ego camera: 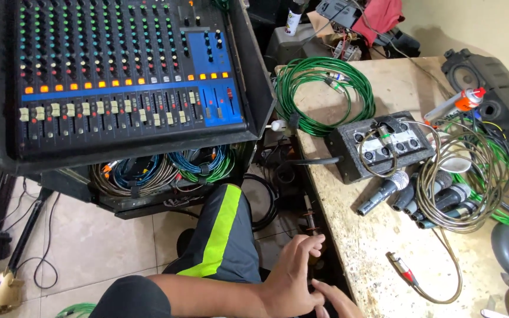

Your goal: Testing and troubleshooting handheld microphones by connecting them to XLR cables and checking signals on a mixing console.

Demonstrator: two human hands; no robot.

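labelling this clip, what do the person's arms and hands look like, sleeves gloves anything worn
Both hands are bare: no gloves, rings or watch visible. The left hand follows a bare forearm up to a short black sleeve. Only the fingers of the right hand show at the frame's bottom edge.

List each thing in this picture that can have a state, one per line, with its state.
Mixing console: tilted in its case, lid off.
Green cable: coiled, on the table.
Junction box: on the table, one plug in.
Microphones: lying side by side.
Left hand: fingers bent, touching the right hand.
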